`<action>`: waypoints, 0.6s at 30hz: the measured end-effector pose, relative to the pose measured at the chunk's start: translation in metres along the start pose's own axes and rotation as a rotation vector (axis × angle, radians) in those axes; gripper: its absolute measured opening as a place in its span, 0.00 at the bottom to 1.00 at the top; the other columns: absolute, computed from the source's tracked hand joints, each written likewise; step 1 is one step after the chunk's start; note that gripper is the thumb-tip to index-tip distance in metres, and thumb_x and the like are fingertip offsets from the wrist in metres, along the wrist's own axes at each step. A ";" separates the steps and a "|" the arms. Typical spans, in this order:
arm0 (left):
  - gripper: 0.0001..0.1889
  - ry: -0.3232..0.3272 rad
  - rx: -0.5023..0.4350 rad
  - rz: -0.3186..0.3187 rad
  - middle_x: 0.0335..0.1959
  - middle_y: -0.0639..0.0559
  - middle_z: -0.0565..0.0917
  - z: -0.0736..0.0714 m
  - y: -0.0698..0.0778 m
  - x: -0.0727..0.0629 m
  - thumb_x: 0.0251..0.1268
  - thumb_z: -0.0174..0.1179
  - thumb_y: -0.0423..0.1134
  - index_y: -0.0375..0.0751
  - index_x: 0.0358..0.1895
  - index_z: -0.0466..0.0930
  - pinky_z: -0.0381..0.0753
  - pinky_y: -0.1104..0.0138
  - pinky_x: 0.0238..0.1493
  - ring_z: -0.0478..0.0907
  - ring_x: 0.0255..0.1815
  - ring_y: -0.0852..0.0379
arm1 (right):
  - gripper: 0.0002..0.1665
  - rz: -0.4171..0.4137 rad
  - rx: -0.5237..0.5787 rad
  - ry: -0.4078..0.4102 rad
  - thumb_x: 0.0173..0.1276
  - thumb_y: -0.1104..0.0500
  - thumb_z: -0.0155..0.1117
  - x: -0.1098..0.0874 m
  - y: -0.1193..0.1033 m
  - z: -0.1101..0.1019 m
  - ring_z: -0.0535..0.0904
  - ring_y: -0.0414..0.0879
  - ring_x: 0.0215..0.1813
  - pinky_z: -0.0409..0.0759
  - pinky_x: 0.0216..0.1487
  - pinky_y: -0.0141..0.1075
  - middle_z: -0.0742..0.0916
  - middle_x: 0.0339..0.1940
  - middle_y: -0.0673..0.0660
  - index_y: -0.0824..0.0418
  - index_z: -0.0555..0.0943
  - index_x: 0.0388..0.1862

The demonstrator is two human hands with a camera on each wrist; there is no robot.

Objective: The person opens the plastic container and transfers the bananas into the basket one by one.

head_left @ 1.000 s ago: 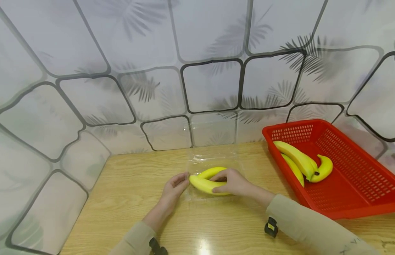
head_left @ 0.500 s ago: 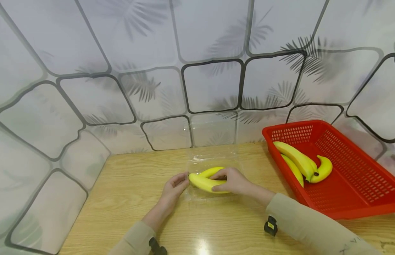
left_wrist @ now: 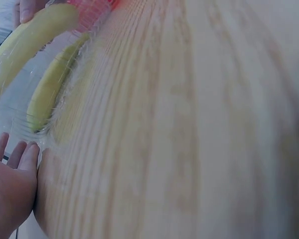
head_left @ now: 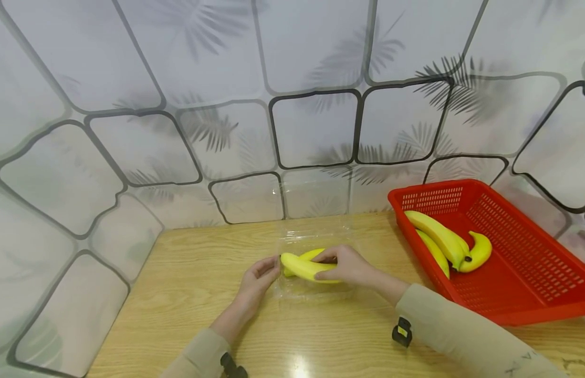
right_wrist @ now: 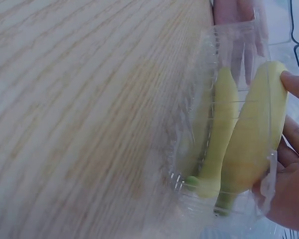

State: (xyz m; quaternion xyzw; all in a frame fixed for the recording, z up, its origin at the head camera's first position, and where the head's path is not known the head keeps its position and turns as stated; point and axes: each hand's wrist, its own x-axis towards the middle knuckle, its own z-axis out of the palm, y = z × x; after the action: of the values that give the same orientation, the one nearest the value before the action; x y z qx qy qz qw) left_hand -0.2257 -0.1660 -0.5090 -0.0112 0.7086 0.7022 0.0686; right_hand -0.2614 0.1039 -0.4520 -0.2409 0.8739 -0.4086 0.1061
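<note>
My right hand [head_left: 350, 266] pinches a yellow banana [head_left: 299, 266] between thumb and fingers, over a clear plastic clamshell container [head_left: 311, 295]. In the right wrist view this held banana [right_wrist: 251, 134] is tilted above a second banana [right_wrist: 224, 114], which lies inside the container. The head view shows part of that lower banana [head_left: 312, 254] behind the held one. At the container's left side, my left hand [head_left: 256, 281] touches the wall with fairly straight fingers. Those extended fingers [left_wrist: 29, 155] also show beside the plastic in the left wrist view.
To the right stands a red perforated basket [head_left: 524, 283] with several bananas [head_left: 436, 236] at its left side. The container's raised transparent lid [head_left: 316, 199] stands at the back, near the patterned wall [head_left: 316, 131]. Everything rests on a wooden table [head_left: 193, 268].
The banana in my right hand has risen slightly, its left end most, so the end of the banana beneath now shows. My left hand stays in place.
</note>
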 end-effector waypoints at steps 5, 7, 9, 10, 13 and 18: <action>0.25 0.006 -0.031 -0.003 0.74 0.31 0.75 0.001 0.000 0.000 0.78 0.60 0.32 0.25 0.73 0.70 0.81 0.76 0.66 0.76 0.73 0.44 | 0.22 -0.013 -0.004 -0.001 0.63 0.56 0.81 -0.001 -0.006 -0.006 0.89 0.50 0.52 0.89 0.55 0.41 0.93 0.53 0.60 0.64 0.90 0.54; 0.25 0.007 -0.043 0.001 0.74 0.30 0.75 0.001 0.000 0.000 0.77 0.59 0.31 0.24 0.73 0.70 0.81 0.78 0.64 0.76 0.72 0.44 | 0.22 -0.012 -0.003 0.000 0.63 0.56 0.81 -0.001 -0.008 -0.008 0.89 0.50 0.52 0.89 0.54 0.40 0.93 0.53 0.60 0.64 0.90 0.55; 0.25 0.006 -0.047 0.004 0.74 0.29 0.74 0.001 0.000 0.000 0.78 0.59 0.30 0.24 0.73 0.69 0.81 0.79 0.63 0.76 0.72 0.44 | 0.22 -0.007 -0.006 0.004 0.63 0.57 0.81 -0.001 -0.009 -0.009 0.89 0.49 0.52 0.89 0.54 0.40 0.94 0.52 0.60 0.64 0.90 0.55; 0.25 0.006 -0.048 0.005 0.74 0.29 0.74 0.002 0.001 0.000 0.78 0.59 0.30 0.23 0.73 0.69 0.81 0.79 0.63 0.76 0.72 0.44 | 0.22 -0.002 -0.008 0.007 0.63 0.57 0.81 0.000 -0.009 -0.010 0.89 0.49 0.52 0.89 0.55 0.40 0.94 0.52 0.60 0.64 0.90 0.54; 0.26 0.003 -0.040 0.012 0.75 0.29 0.73 0.001 0.000 0.000 0.78 0.58 0.31 0.23 0.73 0.69 0.81 0.79 0.64 0.75 0.74 0.41 | 0.22 0.016 -0.010 0.013 0.63 0.57 0.82 0.000 -0.009 -0.012 0.89 0.50 0.53 0.90 0.56 0.42 0.94 0.53 0.60 0.63 0.90 0.55; 0.25 0.005 -0.034 0.014 0.75 0.28 0.73 0.001 -0.001 0.001 0.77 0.58 0.30 0.23 0.73 0.69 0.81 0.78 0.64 0.74 0.75 0.38 | 0.22 0.000 -0.005 0.021 0.63 0.57 0.82 0.000 -0.009 -0.016 0.89 0.53 0.55 0.90 0.59 0.46 0.93 0.54 0.61 0.64 0.90 0.55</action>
State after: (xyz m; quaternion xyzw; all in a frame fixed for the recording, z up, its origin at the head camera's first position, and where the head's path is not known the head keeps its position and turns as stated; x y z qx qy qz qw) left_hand -0.2261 -0.1651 -0.5105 -0.0091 0.6968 0.7145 0.0616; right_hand -0.2641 0.1092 -0.4349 -0.2367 0.8760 -0.4089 0.0965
